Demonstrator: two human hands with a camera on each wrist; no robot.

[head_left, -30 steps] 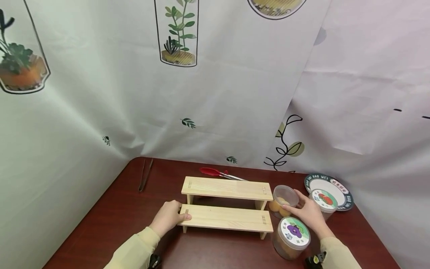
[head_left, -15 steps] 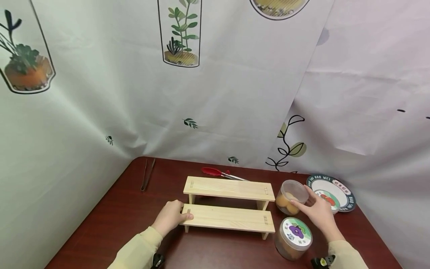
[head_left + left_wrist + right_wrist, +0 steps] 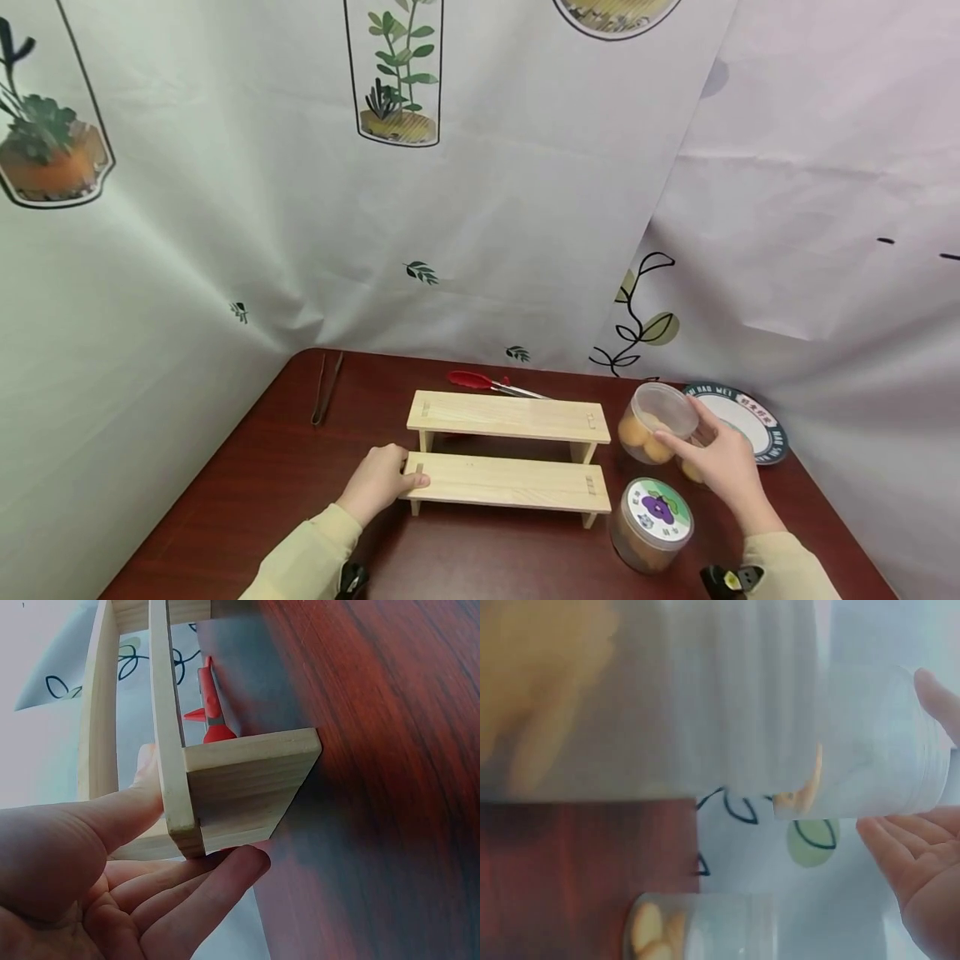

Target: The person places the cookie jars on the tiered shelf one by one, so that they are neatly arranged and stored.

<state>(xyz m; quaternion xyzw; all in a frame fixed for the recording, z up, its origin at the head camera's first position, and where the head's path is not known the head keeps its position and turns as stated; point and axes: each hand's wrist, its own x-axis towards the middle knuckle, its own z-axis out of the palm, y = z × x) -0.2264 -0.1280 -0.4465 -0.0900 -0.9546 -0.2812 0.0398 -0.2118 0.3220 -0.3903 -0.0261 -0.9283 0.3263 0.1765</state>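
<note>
My left hand [image 3: 378, 482] grips the left end of the lower board of a two-step wooden stand [image 3: 510, 483], thumb on top. In the left wrist view, the fingers lie along the board's end [image 3: 174, 780], beside its leg. My right hand [image 3: 726, 467] holds a clear plastic jar [image 3: 654, 421] between thumb and fingers, to the right of the upper step. Rounded yellow-orange pieces lie in the jar's lower part. It shows in the right wrist view as a pale jar [image 3: 877, 742], partly covered by a nearer, blurred jar [image 3: 645, 697].
A jar with a purple-flower lid [image 3: 651, 527] stands right of the lower step. Another jar [image 3: 692, 472] is mostly hidden behind my right hand. Further back lie a rimmed plate [image 3: 768, 437], red-tipped tongs [image 3: 480, 382] and metal tongs [image 3: 324, 392] at left.
The held jar has risen and moved right, away from the stand, and now overlaps the jar behind it and the plate's edge. My left hand stays on the stand.
</note>
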